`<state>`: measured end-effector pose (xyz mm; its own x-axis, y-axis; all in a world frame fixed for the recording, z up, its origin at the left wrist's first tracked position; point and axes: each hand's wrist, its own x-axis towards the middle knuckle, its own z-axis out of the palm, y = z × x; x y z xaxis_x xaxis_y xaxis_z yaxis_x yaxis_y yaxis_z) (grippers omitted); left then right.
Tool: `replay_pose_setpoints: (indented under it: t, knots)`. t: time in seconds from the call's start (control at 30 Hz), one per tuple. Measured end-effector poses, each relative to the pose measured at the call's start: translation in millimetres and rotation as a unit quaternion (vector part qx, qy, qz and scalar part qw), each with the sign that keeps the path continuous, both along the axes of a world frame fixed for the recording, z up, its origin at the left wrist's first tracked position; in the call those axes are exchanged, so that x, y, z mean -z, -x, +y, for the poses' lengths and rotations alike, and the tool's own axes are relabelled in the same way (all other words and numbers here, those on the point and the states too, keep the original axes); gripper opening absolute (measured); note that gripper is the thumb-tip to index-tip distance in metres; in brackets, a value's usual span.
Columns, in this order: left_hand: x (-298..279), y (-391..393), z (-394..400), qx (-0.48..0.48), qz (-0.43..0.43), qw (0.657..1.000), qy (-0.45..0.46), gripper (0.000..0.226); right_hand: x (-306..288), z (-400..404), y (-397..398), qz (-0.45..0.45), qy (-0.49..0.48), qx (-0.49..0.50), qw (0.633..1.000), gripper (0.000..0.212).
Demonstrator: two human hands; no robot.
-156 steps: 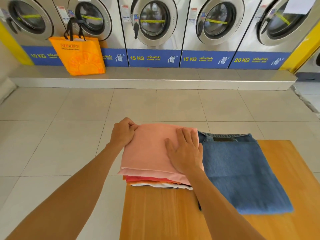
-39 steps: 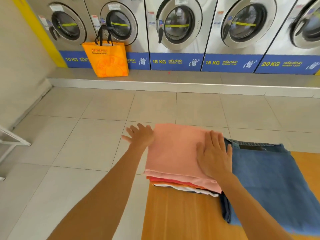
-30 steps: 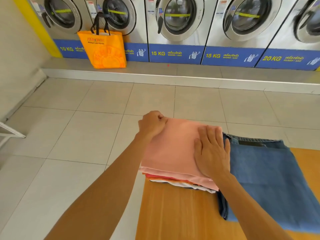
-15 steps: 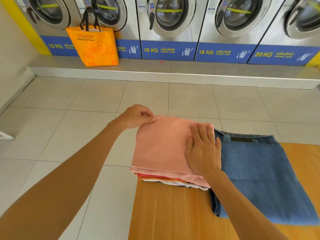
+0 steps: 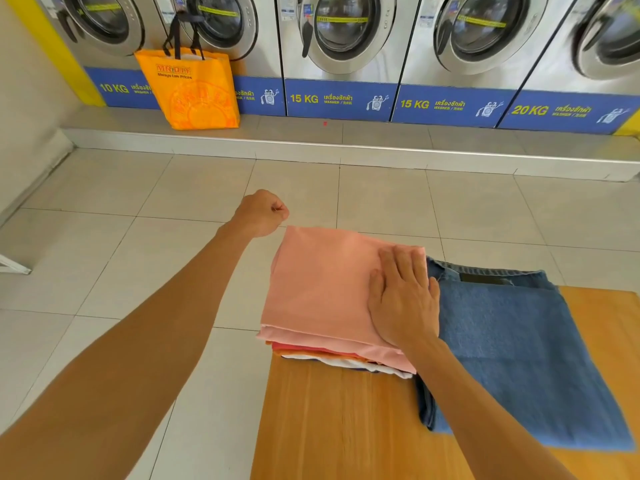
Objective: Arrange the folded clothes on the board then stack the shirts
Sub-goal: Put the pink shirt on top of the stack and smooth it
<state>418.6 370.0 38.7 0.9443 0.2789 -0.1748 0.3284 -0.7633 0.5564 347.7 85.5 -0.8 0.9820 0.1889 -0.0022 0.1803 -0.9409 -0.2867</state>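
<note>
A stack of folded shirts sits at the far left corner of the wooden board [image 5: 329,427], overhanging its far edge. A pink shirt [image 5: 318,289] lies on top, with red, orange and white edges [image 5: 346,362] showing beneath it. Folded blue jeans [image 5: 512,341] lie against the stack's right side. My right hand [image 5: 403,299] rests flat on the pink shirt's right part, fingers straight. My left hand [image 5: 263,213] hovers as a fist just past the shirt's far left corner, apart from the cloth and holding nothing I can see.
A row of front-loading washing machines [image 5: 343,32] stands on a raised step [image 5: 346,147] at the back. An orange shopping bag [image 5: 194,91] leans against them at the left. Pale tiled floor [image 5: 138,271] surrounds the board. A white frame [image 5: 10,268] pokes in at the left edge.
My left hand let go of the pink shirt's far left corner and drew back up and left into a fist. My right hand stays pressed on the shirt.
</note>
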Motion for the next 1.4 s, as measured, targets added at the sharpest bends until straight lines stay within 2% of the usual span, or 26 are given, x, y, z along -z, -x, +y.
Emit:
replay_pose_setpoints:
  t: [0.1,0.23,0.33,0.47,0.57,0.7,0.8,0.87,0.93,1.0,1.07,1.2,1.3,1.4]
  knots:
    - [-12.1,-6.2,-24.0,0.053,-0.024,0.998,-0.010,0.030,0.5,1.9,-0.1,0.001,0.001,0.004,1.000,0.062]
    - [-27.8,-14.7,-76.5,0.204,0.094,0.973,-0.045,0.041,-0.5,1.7,0.5,-0.003,-0.008,0.010,1.000,0.060]
    - [-16.4,-16.5,-88.9,0.237,0.134,0.957,-0.101,0.047,-2.7,1.1,0.5,-0.001,-0.008,0.010,1.000,0.058]
    - [-0.7,-13.3,-78.8,0.180,0.051,0.982,-0.031,0.056,-2.2,2.0,2.0,0.001,-0.007,0.009,1.000,0.056]
    - [9.9,-12.7,-74.0,0.121,0.000,0.992,-0.019,0.058,-1.1,2.3,2.1,0.002,-0.008,0.010,1.000,0.056]
    - [24.7,-10.4,-75.2,-0.002,-0.050,0.995,-0.083,0.062,-1.8,3.5,2.0,0.012,-0.006,0.016,1.000,0.058]
    - [24.3,-10.1,-68.6,-0.092,-0.094,0.980,-0.150,0.057,-1.2,5.1,2.9,0.015,-0.007,0.023,1.000,0.058]
    - [13.9,-5.4,-79.0,-0.085,-0.177,0.965,-0.175,0.040,-1.2,6.4,2.8,0.014,-0.010,0.025,1.000,0.058]
    - [3.2,13.0,-108.5,0.010,-0.259,0.955,-0.148,0.032,-1.2,6.0,3.4,0.007,-0.021,0.025,0.999,0.057]
    - [10.9,48.3,-136.4,0.112,-0.206,0.963,-0.133,0.036,-1.1,3.1,3.0,0.009,-0.040,0.018,0.999,0.057]
    - [31.5,80.8,-140.8,0.137,-0.100,0.973,-0.156,0.046,0.6,-3.5,0.2,0.017,-0.062,0.002,0.998,0.056]
    - [51.8,98.5,-115.3,0.050,-0.045,0.988,-0.141,0.054,3.6,-17.6,-5.9,0.037,-0.117,-0.009,0.992,0.053]
    - [53.0,104.3,-105.9,-0.027,0.010,0.995,-0.094,0.058,2.1,-15.9,-6.5,0.040,-0.099,0.010,0.994,0.054]
    - [56.3,115.5,-102.7,-0.064,0.020,0.996,-0.056,0.060,5.5,-8.4,-2.6,0.046,-0.098,0.016,0.994,0.062]
